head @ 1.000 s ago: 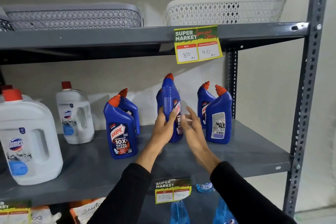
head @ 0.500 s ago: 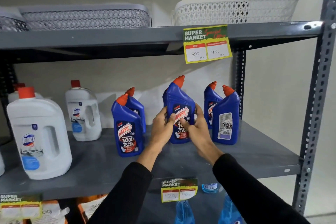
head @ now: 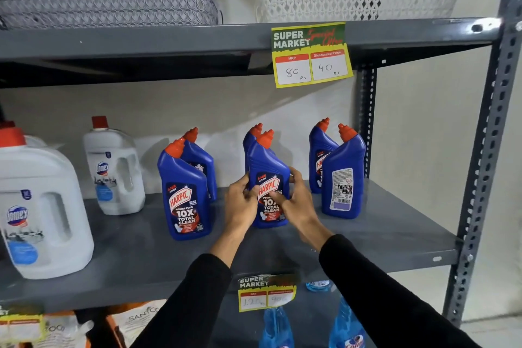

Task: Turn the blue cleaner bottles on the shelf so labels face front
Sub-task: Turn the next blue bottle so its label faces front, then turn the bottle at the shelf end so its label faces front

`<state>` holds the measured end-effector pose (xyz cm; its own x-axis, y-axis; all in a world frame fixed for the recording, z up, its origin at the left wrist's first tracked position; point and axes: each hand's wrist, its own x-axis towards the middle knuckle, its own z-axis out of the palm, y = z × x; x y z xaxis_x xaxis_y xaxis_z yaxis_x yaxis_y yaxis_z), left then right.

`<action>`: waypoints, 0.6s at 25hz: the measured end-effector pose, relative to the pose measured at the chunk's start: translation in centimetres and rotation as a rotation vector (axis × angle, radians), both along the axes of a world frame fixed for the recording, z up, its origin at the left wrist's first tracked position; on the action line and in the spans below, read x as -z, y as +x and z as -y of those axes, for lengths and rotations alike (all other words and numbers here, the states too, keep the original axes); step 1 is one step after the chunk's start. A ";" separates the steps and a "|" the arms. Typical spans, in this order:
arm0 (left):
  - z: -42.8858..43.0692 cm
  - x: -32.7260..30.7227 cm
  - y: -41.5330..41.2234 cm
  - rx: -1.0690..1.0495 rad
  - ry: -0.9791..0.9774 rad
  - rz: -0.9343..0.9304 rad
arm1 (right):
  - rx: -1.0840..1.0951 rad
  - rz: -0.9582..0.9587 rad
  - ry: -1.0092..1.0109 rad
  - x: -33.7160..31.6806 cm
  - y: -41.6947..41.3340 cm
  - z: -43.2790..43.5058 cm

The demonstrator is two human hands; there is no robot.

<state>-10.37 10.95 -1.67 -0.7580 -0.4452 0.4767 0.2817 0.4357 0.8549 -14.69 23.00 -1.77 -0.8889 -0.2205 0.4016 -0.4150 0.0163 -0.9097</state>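
So the middle blue plastic cleaner bottle with the red angled cap [head: 268, 181] has come right round in the last second. A second ago it was edge-on with only a sliver of label showing; now the red and white Harpic label faces straight out, and it looks set down on the grey metal shelf [head: 381, 237] rather than lifted, though the hands hide most of the base, so I can't swear to it.

Both hands are wrapped on it: the left hand [head: 241, 203] grips its left side, and the right hand [head: 296, 200] cups the right side with the thumb across the label. Clamped on, not letting go yet.

For the task, I'd say this one is basically done, maybe a tiny nudge to square it up. The near-left blue bottle [head: 183, 192] already shows its front label. The obvious next job is the near-right blue bottle [head: 343, 175], which shows its white back label with the barcode. Three more blue bottles sit behind the front ones: the far-left one [head: 202, 161], the far-middle one [head: 252, 138], and the far-right one [head: 320, 155]. They're partly hidden, so I can't say for sure how their labels face. The far-right one shows a bit of its front label.

Roughly a third of the way, I reckon.
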 end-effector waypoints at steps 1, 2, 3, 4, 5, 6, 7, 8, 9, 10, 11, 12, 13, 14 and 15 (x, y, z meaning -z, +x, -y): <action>0.1 0.5 -0.2 -0.011 0.006 -0.007 | -0.007 0.002 0.012 0.2 -0.1 0.1; 0.2 0.9 -0.4 -0.022 0.011 -0.014 | -0.010 0.002 0.020 0.3 -0.3 0.2; 0.1 1.2 -0.6 -0.029 0.018 -0.014 | -0.014 0.004 0.024 0.6 -0.5 0.3; 0.0 1.3 -0.8 -0.036 0.025 -0.004 | -0.025 0.005 0.032 0.8 -0.6 0.3; -0.3 1.1 -0.7 -0.044 0.028 0.006 | -0.042 0.002 0.040 1.1 -0.7 0.2; -0.7 1.0 -0.5 -0.064 0.018 0.010 | -0.051 -0.011 0.052 1.4 -0.8 -0.2; -1.1 0.9 -0.2 -0.111 -0.022 -0.013 | -0.051 -0.031 0.063 1.7 -0.8 -0.5; -1.5 0.7 0.3 -0.181 -0.097 -0.074 | -0.040 -0.051 0.063 1.7 -0.7 -1.1; -2.3 0.6 0.8 -0.240 -0.188 -0.173 | -0.016 -0.073 0.035 1.8 -0.6 -1.9; -3.3 0.3 1.2 -0.265 -0.271 -0.285 | 0.030 -0.115 -0.006 1.6 -0.5 -2.8; -4.4 0.0 1.1 -0.251 -0.333 -0.367 | 0.092 -0.173 -0.046 1.4 -0.4 -3.9; -5.5 -0.3 0.9 -0.221 -0.381 -0.401 | 0.159 -0.230 -0.078 1.0 -0.2 -4.8; -6.8 -0.5 0.4 -0.184 -0.419 -0.403 | 0.215 -0.273 -0.108 0.7 -0.3 -5.7; -8.0 -0.8 -0.1 -0.149 -0.445 -0.385 | 0.258 -0.301 -0.127 0.4 -0.4 -6.6; -9.1 -0.9 -0.7 -0.111 -0.461 -0.363 | 0.300 -0.312 -0.135 0.3 -0.8 -7.5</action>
